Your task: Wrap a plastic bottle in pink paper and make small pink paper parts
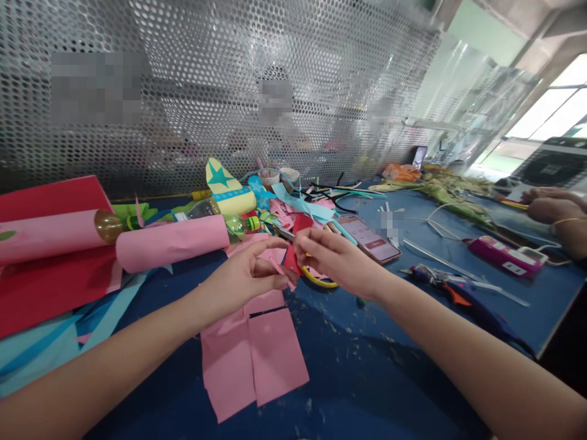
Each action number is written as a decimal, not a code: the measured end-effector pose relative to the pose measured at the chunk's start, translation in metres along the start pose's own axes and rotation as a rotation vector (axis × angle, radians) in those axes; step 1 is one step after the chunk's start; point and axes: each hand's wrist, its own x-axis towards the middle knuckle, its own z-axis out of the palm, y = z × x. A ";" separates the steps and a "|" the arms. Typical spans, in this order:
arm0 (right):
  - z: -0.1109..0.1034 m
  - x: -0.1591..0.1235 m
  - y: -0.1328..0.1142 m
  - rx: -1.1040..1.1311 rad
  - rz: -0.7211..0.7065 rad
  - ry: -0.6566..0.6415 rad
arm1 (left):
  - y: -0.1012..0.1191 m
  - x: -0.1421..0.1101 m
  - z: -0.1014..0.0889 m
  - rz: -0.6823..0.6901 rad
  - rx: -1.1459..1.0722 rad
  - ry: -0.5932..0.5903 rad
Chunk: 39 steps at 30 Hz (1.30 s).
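Note:
My left hand [250,272] pinches a small strip of pink paper [283,273] between thumb and fingers. Close by on its right, my right hand [337,256] is closed with the fingertips pressed together; whatever it may hold is hidden. Scissors with a yellow handle [321,282] show behind and below the right hand, partly covered by it; I cannot tell whether the hand touches them. Beneath the left hand, cut pink paper pieces [279,354] lie on the blue table [348,379]. A pink-wrapped bottle [174,243] with a green cap lies left of the hands.
Red sheets [50,290] and another pink-wrapped bottle [50,235] lie left. Paper scraps [287,211] cover the back. Rightward are a phone [369,238], a glue gun [472,305], a pink power strip [504,255] and another person's arm [557,214]. Perforated metal [206,79] stands behind.

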 end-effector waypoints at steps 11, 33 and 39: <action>-0.021 0.004 0.006 -0.051 0.078 0.081 | 0.004 0.001 0.001 0.175 0.068 0.051; 0.000 -0.010 -0.006 -0.694 -0.506 0.179 | 0.018 -0.009 -0.006 0.677 0.737 0.360; 0.001 -0.014 -0.008 -0.701 -0.671 0.172 | 0.020 -0.013 -0.003 0.881 0.853 0.348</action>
